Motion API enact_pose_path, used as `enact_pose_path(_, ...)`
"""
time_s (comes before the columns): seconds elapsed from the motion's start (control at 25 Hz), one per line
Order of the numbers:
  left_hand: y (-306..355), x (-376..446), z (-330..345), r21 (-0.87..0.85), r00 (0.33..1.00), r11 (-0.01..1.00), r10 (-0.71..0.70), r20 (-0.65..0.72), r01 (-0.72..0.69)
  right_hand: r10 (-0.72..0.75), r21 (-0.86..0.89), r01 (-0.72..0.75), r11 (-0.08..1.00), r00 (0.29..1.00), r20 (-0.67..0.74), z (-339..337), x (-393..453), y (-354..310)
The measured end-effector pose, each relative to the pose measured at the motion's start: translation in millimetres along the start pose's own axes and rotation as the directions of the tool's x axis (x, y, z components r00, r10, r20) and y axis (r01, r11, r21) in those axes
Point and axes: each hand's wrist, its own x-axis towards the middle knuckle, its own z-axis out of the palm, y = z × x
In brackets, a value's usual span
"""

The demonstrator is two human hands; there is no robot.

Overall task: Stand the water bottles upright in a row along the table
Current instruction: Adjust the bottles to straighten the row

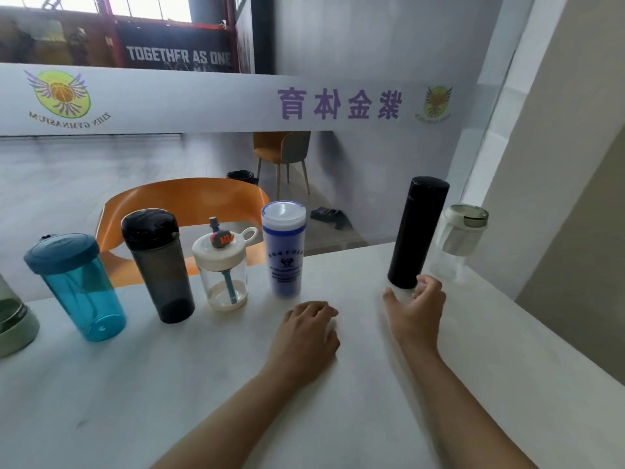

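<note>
Several bottles stand upright along the far side of the white table [338,401]: a green one [12,319] cut off at the left edge, a teal bottle [77,286], a smoky black bottle [159,265], a small clear cup with a straw lid [223,272], a purple-and-white bottle [285,248], a tall black flask [417,231] and a clear bottle with a cream lid [460,238]. My left hand [306,333] rests palm down on the table in front of the purple bottle. My right hand [417,308] is open just below the black flask's base, fingers curled near it, holding nothing.
An orange chair [189,204] stands behind the table's far edge. A glass partition with a printed banner [236,99] lies beyond, and a wall [575,198] closes the right side. Another chair [282,150] and a bin [241,177] stand on the floor behind.
</note>
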Motion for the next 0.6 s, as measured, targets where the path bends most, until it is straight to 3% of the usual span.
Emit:
enact_pose_path(0.2, 3, 11, 6, 0.038, 1.0, 0.999, 0.009, 0.026, -0.01, 0.044, 0.033, -0.049, 0.998, 0.987, 0.154, 5, 46, 6)
enact_pose_path(0.44, 5, 8, 7, 0.038, 0.999, 0.998, 0.041, 0.015, -0.041, 0.121, -0.034, -0.117, 0.992, 0.985, 0.121, 26, 85, 6)
enact_pose_path(0.6, 4, 9, 7, 0.032, 0.998, 0.998, 0.053, -0.022, -0.052, 0.039, -0.033, -0.032, 0.999, 0.97, 0.241, 31, 65, -4)
